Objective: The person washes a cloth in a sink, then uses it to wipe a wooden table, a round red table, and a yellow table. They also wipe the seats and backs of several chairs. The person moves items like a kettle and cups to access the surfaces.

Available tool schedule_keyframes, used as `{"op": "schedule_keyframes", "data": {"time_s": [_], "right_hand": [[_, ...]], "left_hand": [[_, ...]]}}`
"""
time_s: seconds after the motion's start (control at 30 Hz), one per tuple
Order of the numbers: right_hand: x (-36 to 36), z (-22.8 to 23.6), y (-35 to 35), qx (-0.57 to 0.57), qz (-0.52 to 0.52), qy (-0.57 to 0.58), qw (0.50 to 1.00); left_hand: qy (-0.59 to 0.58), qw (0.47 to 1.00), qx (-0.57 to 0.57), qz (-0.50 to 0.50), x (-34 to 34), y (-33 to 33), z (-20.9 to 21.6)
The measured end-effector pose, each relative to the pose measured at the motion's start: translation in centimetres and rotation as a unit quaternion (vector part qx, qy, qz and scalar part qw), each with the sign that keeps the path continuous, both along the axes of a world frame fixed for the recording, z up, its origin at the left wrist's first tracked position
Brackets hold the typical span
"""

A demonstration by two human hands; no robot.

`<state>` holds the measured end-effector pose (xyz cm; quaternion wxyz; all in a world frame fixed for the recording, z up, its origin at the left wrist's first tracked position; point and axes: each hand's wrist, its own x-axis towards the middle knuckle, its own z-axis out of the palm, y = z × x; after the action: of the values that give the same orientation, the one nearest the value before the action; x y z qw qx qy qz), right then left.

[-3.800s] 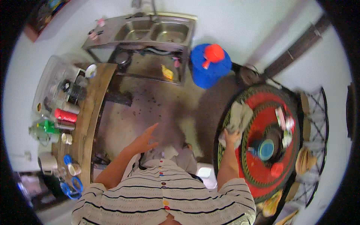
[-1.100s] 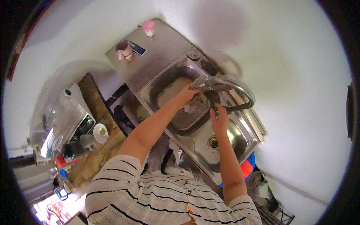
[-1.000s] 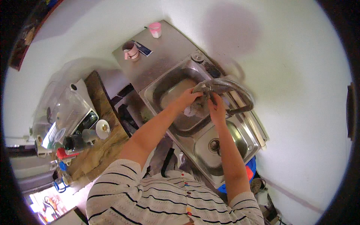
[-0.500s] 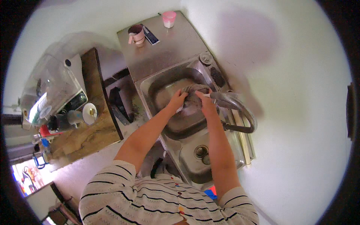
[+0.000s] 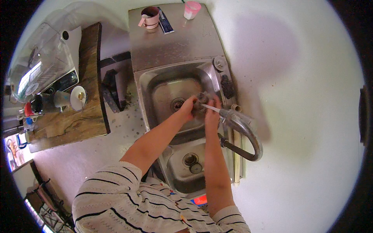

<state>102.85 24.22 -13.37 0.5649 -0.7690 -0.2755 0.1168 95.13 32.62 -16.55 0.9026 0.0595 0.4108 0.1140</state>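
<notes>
In the middle of the frame, a person's two bare hands hold a bunched grey cloth [image 5: 200, 100] over the right side of the upper basin [image 5: 165, 88] of a steel sink. The left hand [image 5: 189, 108] grips the cloth's left side, fingers curled inward against it. The right hand [image 5: 212, 114] holds the cloth's other side, its fingers bent around it; blur hides exactly how the fingertips press. A pale stream of water [image 5: 211, 107] runs from the curved tap [image 5: 253, 140], right of centre, onto the cloth between the hands.

The upper basin's drain [image 5: 178, 104] shows just left of the left hand. In the lower basin [image 5: 176, 173], a round strainer [image 5: 196, 167] lies beside the drain hole. On the sink's right edge sit a metal disc [image 5: 220, 63] and a dark scrubber [image 5: 227, 86]. At the top of the frame, a pink mug [image 5: 150, 20] stands next to a dark flat packet [image 5: 166, 21], with a pink cup [image 5: 191, 11] to their right. At the left, a white bowl [image 5: 77, 98] holding a spoon rests on a wooden table [image 5: 87, 118].
</notes>
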Motion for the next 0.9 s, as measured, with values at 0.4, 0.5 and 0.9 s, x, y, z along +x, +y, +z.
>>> {"op": "schedule_keyframes", "data": {"time_s": [0.4, 0.5, 0.9], "right_hand": [[-1.2, 1.7, 3.8, -0.286, 0.127, -0.045, 0.949], [0.1, 0.4, 4.4, -0.148, 0.049, 0.223, 0.962], [-3.2, 3.7, 1.5, -0.056, 0.223, -0.075, 0.97]], "left_hand": [[-0.023, 0.996, 0.066, 0.051, 0.1, -0.8, -0.4], [0.01, 0.997, 0.07, 0.038, -0.2, 0.0, -2.4], [-0.076, 0.997, -0.022, 0.023, -3.6, 1.8, -0.6]]}}
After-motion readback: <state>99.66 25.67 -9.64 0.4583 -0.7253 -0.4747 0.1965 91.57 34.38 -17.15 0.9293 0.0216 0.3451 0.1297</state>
